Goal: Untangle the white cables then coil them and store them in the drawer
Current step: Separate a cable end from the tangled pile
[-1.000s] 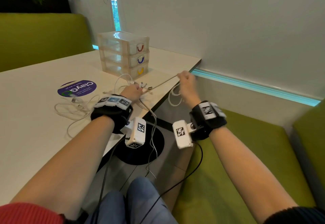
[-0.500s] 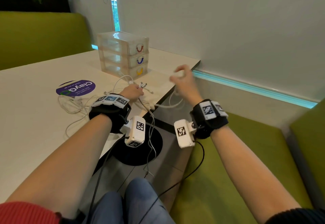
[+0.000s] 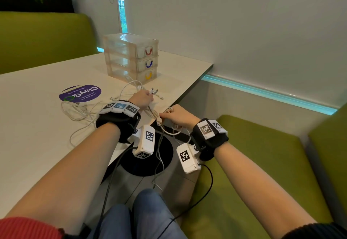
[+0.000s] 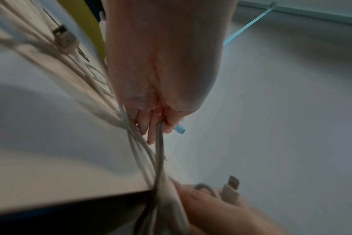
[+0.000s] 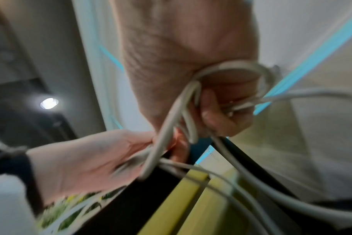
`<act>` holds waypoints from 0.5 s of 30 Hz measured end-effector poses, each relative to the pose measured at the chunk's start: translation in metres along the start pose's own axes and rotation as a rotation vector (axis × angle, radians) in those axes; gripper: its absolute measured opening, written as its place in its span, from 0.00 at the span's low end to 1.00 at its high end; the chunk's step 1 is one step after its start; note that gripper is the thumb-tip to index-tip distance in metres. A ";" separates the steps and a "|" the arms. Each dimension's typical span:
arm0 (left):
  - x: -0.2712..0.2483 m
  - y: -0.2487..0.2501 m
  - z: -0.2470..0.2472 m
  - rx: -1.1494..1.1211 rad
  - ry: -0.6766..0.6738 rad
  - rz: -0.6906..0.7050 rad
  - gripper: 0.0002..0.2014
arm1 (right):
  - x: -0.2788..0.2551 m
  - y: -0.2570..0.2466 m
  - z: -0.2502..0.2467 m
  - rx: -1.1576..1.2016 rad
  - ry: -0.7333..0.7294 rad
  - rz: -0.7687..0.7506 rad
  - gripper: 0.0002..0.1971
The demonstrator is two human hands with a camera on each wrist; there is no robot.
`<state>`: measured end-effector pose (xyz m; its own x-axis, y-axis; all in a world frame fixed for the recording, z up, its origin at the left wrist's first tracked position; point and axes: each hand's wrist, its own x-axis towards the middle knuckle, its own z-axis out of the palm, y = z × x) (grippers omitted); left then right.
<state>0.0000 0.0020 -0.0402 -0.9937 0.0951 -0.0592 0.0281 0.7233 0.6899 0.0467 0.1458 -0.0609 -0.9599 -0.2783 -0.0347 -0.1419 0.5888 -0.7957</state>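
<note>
- The left hand [image 3: 142,98] rests on the white surface [image 3: 37,144], just in front of the clear drawer unit [image 3: 131,56], its fingers curled round a bunch of white cables [image 3: 78,113].
- From the left wrist view those fingers [image 4: 151,125] close on several strands that run down over the surface's edge toward the right hand [image 4: 217,205].
- Several cable plugs [image 3: 154,91] stick out past the left hand's knuckles, pointing toward the drawer unit.
- The right hand [image 3: 181,115] sits just off the surface's edge, on the near side of the drawer unit, and its fingers pinch a cable loop; the right wrist view shows white strands wrapped round the curled fingers [image 5: 213,114].
- A USB plug [image 3: 159,122] hangs between the two hands, at the surface's edge.
- The hands are near each other but not touching in the head view.
- More loose cable lies in loops on the surface, left of the left hand, beside a round purple sticker [image 3: 80,92].
- The drawer unit has three stacked drawers, all pushed in, with red, blue and yellow handles from top to bottom.
- A strand trails down from the hands toward the black round table base [image 3: 148,159] on the floor.
- Green bench seats [image 3: 253,173] stand behind and to the right of the surface.
</note>
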 end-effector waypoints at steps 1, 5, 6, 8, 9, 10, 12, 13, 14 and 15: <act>0.000 0.000 0.000 0.003 -0.004 0.000 0.19 | -0.001 0.001 0.001 0.062 0.002 -0.002 0.16; 0.000 0.000 0.000 0.003 0.000 -0.007 0.19 | -0.014 -0.007 -0.006 0.134 -0.101 -0.012 0.14; 0.000 -0.001 0.000 -0.002 0.004 -0.007 0.18 | -0.015 -0.006 -0.007 0.090 -0.114 -0.020 0.13; 0.002 -0.002 0.000 -0.030 0.007 -0.008 0.17 | -0.015 -0.002 -0.008 -0.037 -0.052 -0.044 0.19; 0.002 -0.002 0.000 -0.046 0.004 -0.005 0.17 | -0.014 0.001 -0.008 -0.064 -0.009 -0.039 0.21; 0.002 -0.003 0.000 -0.055 -0.001 -0.001 0.17 | -0.014 0.003 -0.008 -0.066 0.012 -0.035 0.21; 0.002 -0.004 0.000 -0.055 -0.005 -0.001 0.17 | -0.014 0.003 -0.007 -0.143 -0.061 -0.038 0.20; 0.002 -0.004 0.000 -0.052 -0.005 -0.005 0.17 | -0.013 0.004 -0.006 -0.233 -0.108 -0.037 0.20; 0.002 -0.003 0.000 -0.053 -0.006 -0.007 0.17 | -0.011 0.005 -0.004 -0.318 -0.137 -0.039 0.18; 0.002 -0.003 0.000 -0.053 -0.008 -0.006 0.17 | -0.010 0.006 -0.004 -0.375 -0.140 -0.045 0.16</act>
<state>-0.0024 0.0005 -0.0425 -0.9929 0.0968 -0.0690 0.0165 0.6867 0.7267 0.0548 0.1551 -0.0634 -0.9122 -0.3954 -0.1078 -0.2862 0.8028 -0.5230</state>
